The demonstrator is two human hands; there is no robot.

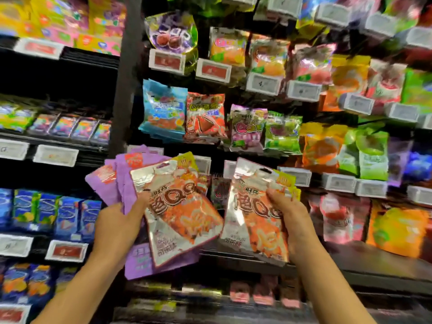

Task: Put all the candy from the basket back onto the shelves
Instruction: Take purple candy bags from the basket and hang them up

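Before the candy shelves (233, 258), the left hand (117, 225) grips a fan of light, crinkly, slippery packets (163, 206) while the right hand (289, 216) pinches one orange packet (252, 220) at its edge.

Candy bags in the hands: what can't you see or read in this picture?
- How many bags the left hand holds: the purple bags lie fanned behind an orange bag.
- The yellow bag behind the right hand's orange bag: mostly covered.
- Price tags: blurred, unreadable.
- The basket: out of frame.
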